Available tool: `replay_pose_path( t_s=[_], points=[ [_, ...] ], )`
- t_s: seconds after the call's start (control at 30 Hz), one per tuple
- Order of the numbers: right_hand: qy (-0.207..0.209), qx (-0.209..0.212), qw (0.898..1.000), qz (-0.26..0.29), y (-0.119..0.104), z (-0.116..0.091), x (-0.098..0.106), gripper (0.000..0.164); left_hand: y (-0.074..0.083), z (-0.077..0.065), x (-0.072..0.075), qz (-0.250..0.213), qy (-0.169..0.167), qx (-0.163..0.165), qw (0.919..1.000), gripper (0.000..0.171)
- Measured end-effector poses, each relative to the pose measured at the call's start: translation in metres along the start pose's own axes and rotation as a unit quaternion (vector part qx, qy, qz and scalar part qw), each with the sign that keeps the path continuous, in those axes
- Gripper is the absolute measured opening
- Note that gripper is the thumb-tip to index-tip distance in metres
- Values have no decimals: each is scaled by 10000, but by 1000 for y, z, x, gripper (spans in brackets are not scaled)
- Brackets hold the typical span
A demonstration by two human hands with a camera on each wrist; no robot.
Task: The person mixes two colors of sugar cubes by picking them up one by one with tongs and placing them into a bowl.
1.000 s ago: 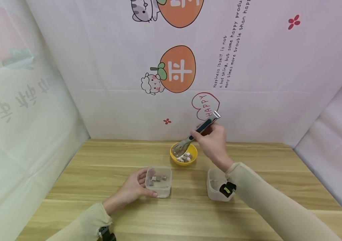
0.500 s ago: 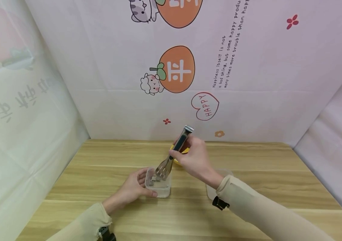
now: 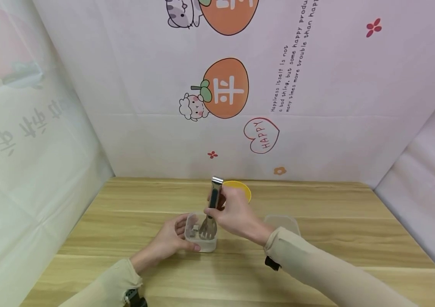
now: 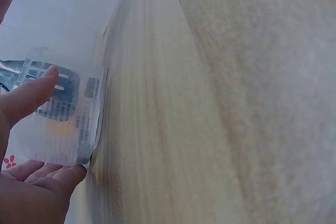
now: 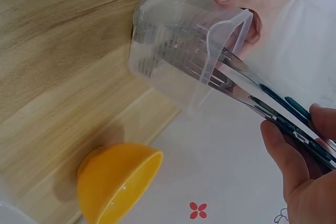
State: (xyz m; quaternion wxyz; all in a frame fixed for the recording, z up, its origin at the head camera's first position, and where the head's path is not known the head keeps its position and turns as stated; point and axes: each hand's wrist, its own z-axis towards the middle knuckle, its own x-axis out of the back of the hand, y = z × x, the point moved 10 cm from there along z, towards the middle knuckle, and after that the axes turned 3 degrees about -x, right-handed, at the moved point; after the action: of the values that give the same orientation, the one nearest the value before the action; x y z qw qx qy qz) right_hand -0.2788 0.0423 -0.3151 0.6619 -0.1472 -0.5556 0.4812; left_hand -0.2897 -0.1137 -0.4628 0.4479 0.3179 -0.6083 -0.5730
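My left hand [image 3: 173, 236] holds a clear square plastic container [image 3: 207, 246], its thumb on the near side and its fingers round the far left side. Several small greyish cubes [image 3: 195, 229] lie on the container's floor. Between thumb and fingers, my right hand [image 3: 236, 215] grips metal tongs [image 3: 213, 198] with dark handle inlays. The tongs stand nearly upright, heads down inside the container. In the right wrist view the two arms of the tongs [image 5: 283, 114] run close together through the container's mouth; the plastic blurs their tips, so I cannot tell whether they pinch a cube.
A yellow bowl [image 3: 243, 189] stands behind my right hand, partly covered by it. To the right is a second clear container [image 3: 281, 221], half hidden by my right forearm. A printed cloth [image 3: 156, 145] hangs along the back edge of the wooden table [image 3: 136, 200].
My right hand has brought the tongs from over the yellow bowl leftward and down into the left container, turning them more upright. The left hand and its container have stayed in place.
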Motion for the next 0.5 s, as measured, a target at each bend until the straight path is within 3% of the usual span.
replay_pose_path(
  t_s=[0.5],
  points=[
    [-628, 102, 9979, -134, -2, -1, -21, 23, 3, -2, 0, -29, 62, -2, 10000, 97]
  ],
)
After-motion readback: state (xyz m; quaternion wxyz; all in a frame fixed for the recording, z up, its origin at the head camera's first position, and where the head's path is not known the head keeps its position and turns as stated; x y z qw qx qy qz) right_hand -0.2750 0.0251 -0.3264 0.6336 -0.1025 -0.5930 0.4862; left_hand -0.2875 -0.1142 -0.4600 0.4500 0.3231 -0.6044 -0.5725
